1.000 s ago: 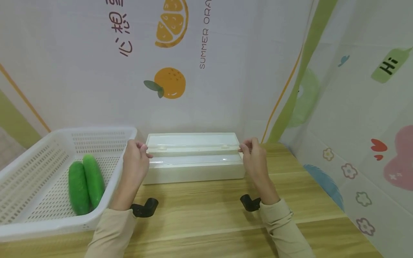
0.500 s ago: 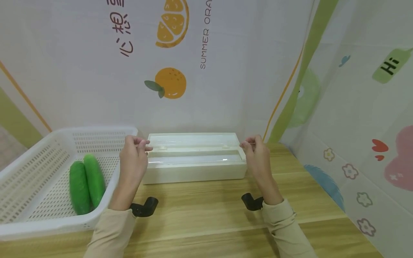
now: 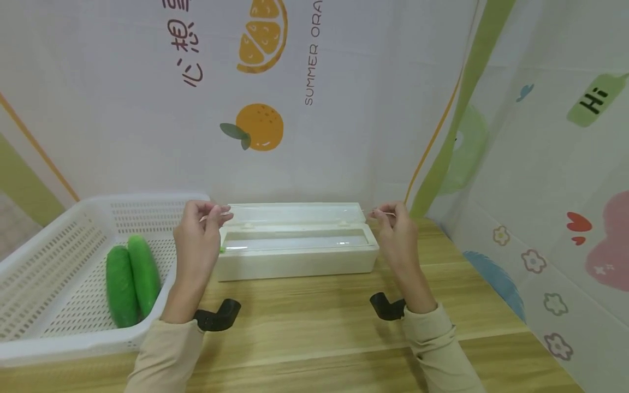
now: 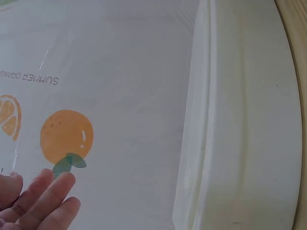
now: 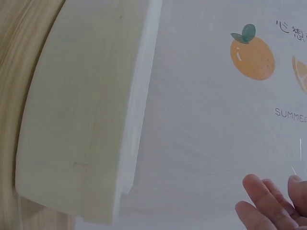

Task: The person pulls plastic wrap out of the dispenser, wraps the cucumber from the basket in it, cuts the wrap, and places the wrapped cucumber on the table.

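Note:
A long off-white cling film dispenser (image 3: pixel 297 266) stands on the wooden table with its clear lid (image 3: pixel 295 213) tipped back. At its left end my left hand (image 3: pixel 197 234) is raised, pinching one corner of transparent cling film (image 4: pixel 44 60) between thumb and fingers. The right hand (image 3: pixel 400 237) pinches the other corner past the right end. The film is hard to make out; thin glints mark its edge between the hands in both wrist views. The roll inside the dispenser is mostly hidden.
On the left stands a white perforated plastic basket (image 3: pixel 64 345) holding two green cucumbers, a darker one (image 3: pixel 121 286) and a lighter one (image 3: pixel 143 275). A printed white curtain (image 3: pixel 334 153) hangs behind the table (image 3: pixel 304 333). Black camera mounts sit at both wrists.
Both hands have risen from the dispenser's opening and moved slightly apart, drawing the cling film's edge up with them. The dispenser stays almost in place, and the basket and cucumbers have not moved.

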Demonstrator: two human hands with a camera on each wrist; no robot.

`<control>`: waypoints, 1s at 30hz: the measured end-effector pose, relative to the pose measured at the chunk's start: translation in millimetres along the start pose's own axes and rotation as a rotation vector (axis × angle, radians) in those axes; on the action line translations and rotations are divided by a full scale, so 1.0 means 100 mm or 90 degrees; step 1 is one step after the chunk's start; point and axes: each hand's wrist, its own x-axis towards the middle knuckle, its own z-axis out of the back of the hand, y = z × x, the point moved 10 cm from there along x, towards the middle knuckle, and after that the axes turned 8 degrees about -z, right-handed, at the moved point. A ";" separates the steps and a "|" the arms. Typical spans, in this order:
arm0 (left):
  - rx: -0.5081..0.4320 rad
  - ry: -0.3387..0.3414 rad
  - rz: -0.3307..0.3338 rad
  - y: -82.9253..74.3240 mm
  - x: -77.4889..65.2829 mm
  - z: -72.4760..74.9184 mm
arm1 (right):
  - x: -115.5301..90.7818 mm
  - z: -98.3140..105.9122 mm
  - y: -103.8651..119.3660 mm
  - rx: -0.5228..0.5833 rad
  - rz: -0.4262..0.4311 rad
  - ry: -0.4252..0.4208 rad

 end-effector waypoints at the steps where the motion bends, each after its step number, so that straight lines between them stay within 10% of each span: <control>1: -0.004 -0.002 -0.002 -0.02 0.00 0.00 | 0.00 0.01 0.01 0.002 0.001 -0.002; 30: -0.106 -0.097 -0.066 -0.40 0.01 0.22 | -0.07 0.31 0.33 0.094 0.083 -0.040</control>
